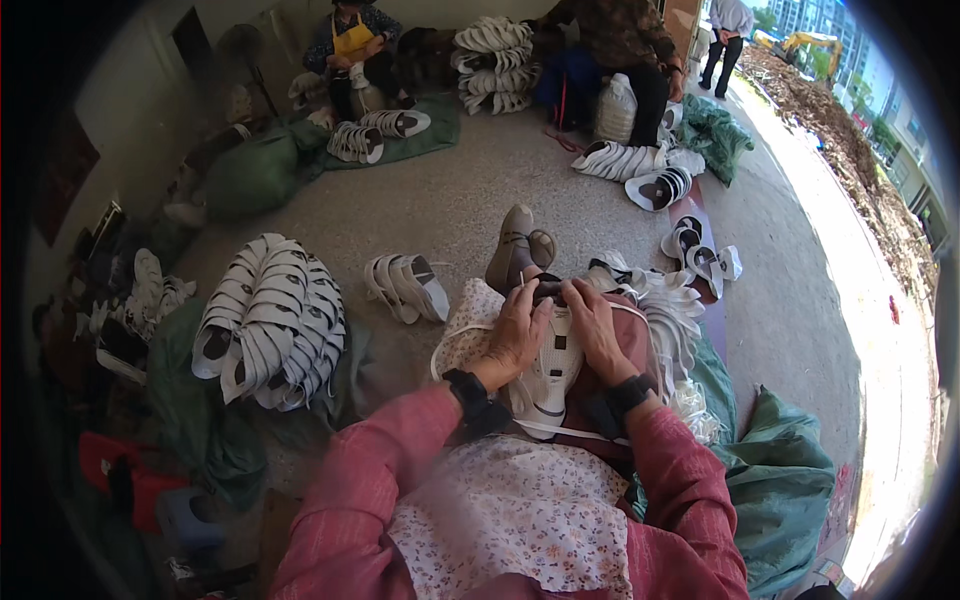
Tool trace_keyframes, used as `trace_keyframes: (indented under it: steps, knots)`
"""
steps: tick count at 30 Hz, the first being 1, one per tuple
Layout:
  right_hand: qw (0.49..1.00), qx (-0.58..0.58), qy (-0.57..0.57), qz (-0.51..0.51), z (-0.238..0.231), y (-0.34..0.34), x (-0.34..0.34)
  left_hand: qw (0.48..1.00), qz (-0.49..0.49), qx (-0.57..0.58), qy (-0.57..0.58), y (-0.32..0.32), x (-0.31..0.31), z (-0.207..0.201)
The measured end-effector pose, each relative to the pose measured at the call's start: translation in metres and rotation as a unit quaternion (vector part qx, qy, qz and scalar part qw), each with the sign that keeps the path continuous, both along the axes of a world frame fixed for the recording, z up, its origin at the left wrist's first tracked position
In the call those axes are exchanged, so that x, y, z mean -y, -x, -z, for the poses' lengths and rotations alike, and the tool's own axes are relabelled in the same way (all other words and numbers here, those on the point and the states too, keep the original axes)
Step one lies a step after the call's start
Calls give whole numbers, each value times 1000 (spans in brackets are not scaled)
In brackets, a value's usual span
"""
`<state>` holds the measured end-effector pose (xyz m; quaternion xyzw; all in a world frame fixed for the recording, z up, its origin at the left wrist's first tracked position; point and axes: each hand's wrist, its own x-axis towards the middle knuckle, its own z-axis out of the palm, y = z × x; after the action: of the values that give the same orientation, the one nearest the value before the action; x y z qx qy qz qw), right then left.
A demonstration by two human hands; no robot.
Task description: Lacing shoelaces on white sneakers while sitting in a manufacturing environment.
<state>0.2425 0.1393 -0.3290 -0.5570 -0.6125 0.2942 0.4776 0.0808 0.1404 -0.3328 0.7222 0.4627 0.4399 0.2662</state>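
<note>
A white shoe upper [550,385] with dark square patches lies across my lap, its narrower end toward me. My left hand [515,335] is closed on the upper's far left edge, and a thin pale tip shows by its fingers. Opposite it, my right hand [594,330] grips the far right edge, the thumb close to a dark part [547,288] of the upper. A white cord or strap curves around the work on my lap. Beneath it lies a flowered apron [530,500]. What the fingertips pinch is partly hidden.
Nested shoe uppers [270,320] stand in a large pile on green sacking at left. A smaller group [408,287] sits ahead. More white uppers [668,315] and a green sack [775,490] lie at right. Two people sit at the back beside further stacks; another stands outside.
</note>
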Motion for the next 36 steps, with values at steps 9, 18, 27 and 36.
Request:
trace_keyframes:
  steps: [9,18,27,36]
  knots:
    - [988,83,-17,131,10,37,11,995,69,72,-19,23,0,9]
    - [992,23,13,124,15,27,0,996,62,68,17,20,1,12]
    - [996,1,-4,92,20,20,4,992,74,8,98,31,-3,-16]
    - [998,-53,10,44,11,15,1,989,116,-57,-76,28,2,-43]
